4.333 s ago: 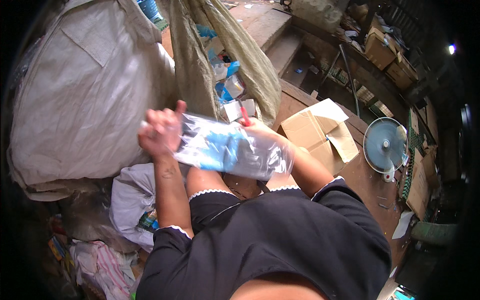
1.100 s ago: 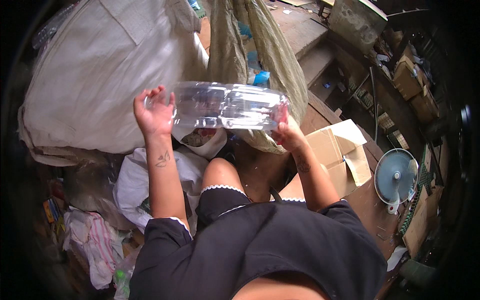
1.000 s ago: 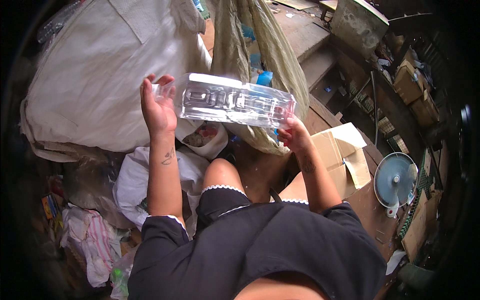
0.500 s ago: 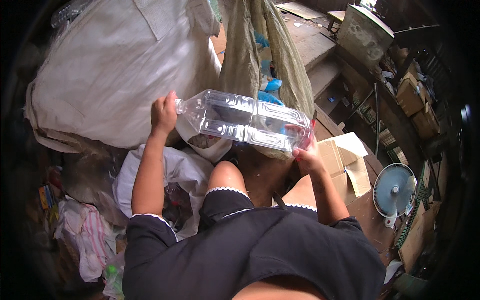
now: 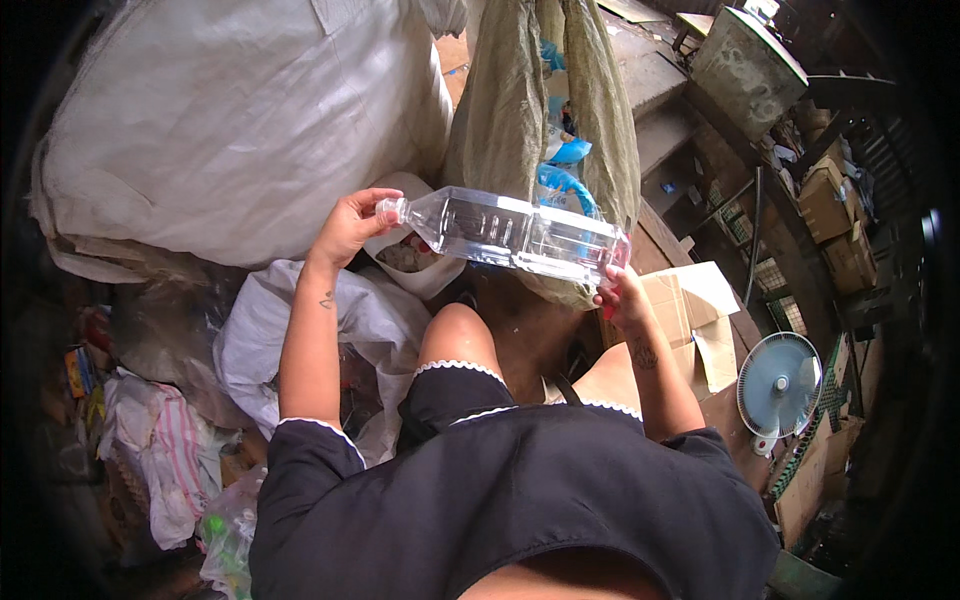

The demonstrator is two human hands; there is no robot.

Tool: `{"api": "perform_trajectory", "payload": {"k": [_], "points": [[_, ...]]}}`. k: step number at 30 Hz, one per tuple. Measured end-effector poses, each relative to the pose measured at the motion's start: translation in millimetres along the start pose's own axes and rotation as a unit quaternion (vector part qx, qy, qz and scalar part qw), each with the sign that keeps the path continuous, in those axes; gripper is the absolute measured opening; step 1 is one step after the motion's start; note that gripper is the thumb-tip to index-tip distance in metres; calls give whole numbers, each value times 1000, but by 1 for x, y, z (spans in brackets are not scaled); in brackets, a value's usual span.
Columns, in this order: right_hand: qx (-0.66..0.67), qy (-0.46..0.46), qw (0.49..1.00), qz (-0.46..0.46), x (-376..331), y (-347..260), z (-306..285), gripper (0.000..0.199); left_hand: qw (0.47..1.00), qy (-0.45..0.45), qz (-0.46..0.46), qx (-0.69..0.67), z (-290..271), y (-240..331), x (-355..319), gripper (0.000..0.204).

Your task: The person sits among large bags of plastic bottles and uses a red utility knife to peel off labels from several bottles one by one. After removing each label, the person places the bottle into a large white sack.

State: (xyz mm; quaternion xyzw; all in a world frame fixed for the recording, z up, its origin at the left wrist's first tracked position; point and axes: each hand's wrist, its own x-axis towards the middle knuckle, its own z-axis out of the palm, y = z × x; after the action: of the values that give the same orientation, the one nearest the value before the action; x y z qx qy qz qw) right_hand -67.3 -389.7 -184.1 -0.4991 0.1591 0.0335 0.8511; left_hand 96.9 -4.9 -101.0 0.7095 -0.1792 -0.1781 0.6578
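A large clear plastic bottle [image 5: 490, 228] lies sideways across the view above my knees, its base slightly lower than its neck. My left hand [image 5: 350, 228] is closed around the neck end, fingers at the whitish tip. My right hand [image 5: 625, 300] grips the base at the other end. Something red shows beside the right fingers and through the base; what it is I cannot make out. Behind the bottle hangs an open, greenish woven sack [image 5: 500, 110] with blue and white plastic pieces inside. Below the bottle's neck stands a white container [image 5: 425, 280] with small bits in it.
A huge white sack [image 5: 240, 130] fills the far left. Nearer, an open white bag [image 5: 255, 340] sits by my left leg, beside a pink-striped cloth [image 5: 175, 450]. Flattened cardboard [image 5: 670, 310] and a fan [image 5: 780, 385] are at right, with boxes [image 5: 830, 200] farther back.
The bottle's neck end has shifted right, and the bottle has rolled somewhat. My left hand has turned, its fingers now over the neck tip. My right hand still holds the base.
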Motion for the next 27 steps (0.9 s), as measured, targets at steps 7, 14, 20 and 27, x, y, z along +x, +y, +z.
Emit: {"api": "perform_trajectory", "payload": {"k": [7, 14, 20, 27], "points": [[150, 95, 984, 8, -10, 5, -47, 45, 904, 148, -282, 286, -21, -171, 26, 55], [105, 123, 987, -7, -35, -11, -58, 54, 891, 335, -172, 255, -6, -207, 45, 82], [204, -40, 977, 46, -9, 44, -53, 42, 974, -5, 154, -168, 35, 16, 8, 96], [94, -231, 968, -12, 11, -38, 76, 75, 946, 183, 258, 73, 13, 144, -80, 45]]}}
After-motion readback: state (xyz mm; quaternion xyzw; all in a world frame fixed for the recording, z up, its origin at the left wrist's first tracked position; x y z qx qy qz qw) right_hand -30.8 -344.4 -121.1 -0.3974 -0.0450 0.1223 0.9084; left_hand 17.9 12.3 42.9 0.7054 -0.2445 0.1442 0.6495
